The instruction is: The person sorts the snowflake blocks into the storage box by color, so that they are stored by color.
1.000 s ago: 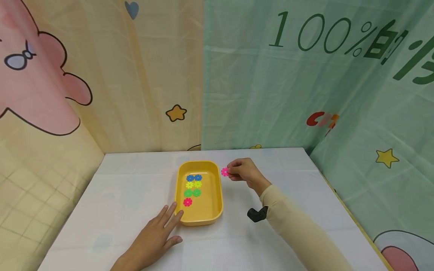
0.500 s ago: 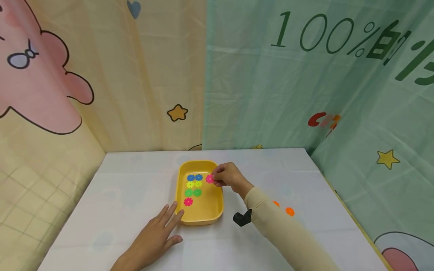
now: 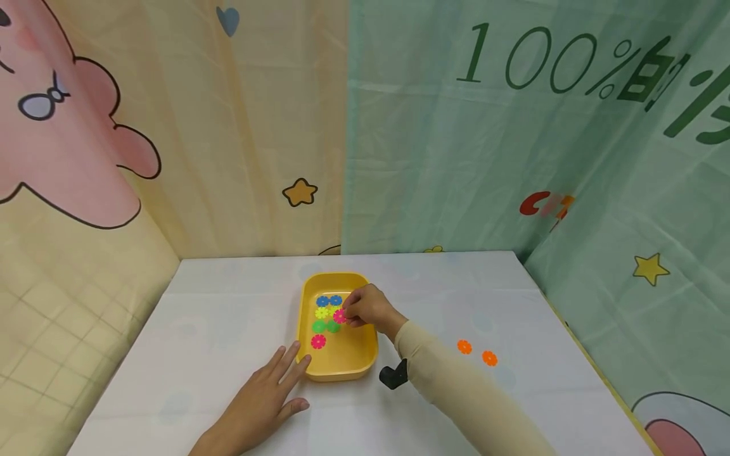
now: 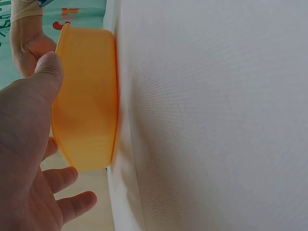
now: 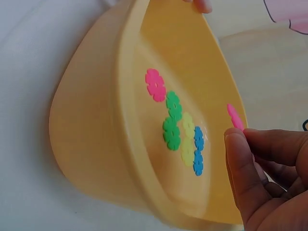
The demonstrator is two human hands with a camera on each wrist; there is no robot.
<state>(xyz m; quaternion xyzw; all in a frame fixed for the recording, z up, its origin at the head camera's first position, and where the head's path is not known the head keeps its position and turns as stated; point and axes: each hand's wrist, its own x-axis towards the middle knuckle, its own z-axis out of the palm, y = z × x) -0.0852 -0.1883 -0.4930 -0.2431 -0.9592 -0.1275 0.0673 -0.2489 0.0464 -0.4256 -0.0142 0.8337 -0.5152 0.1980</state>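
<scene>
A yellow tray (image 3: pixel 350 364) stands on the white table. Inside it lie pairs of flower-shaped plastic discs: blue discs (image 5: pixel 198 162), yellow discs (image 5: pixel 188 151) and green discs (image 5: pixel 171 134), plus one pink disc (image 3: pixel 318 342) nearer the front. My right hand (image 3: pixel 371 307) reaches over the tray's right side and pinches another pink disc (image 5: pixel 235 117) between thumb and fingertips, above the others. At the tray's left front corner, my left hand (image 3: pixel 259 396) rests its spread, straight fingers on the rim; the left wrist view shows the thumb (image 4: pixel 49 67) beside the tray wall.
Two orange discs (image 3: pixel 464 346) lie on the white table (image 3: pixel 433 418) right of the tray, near the right sleeve (image 3: pixel 456 392). A black wrist mount (image 3: pixel 393 375) sticks out from that sleeve. Printed curtains (image 3: pixel 422 158) hang behind the table.
My right hand has carried the pink disc leftward from beside the tray to over its inside. The orange discs have come out from behind the sleeve. My left hand stays put.
</scene>
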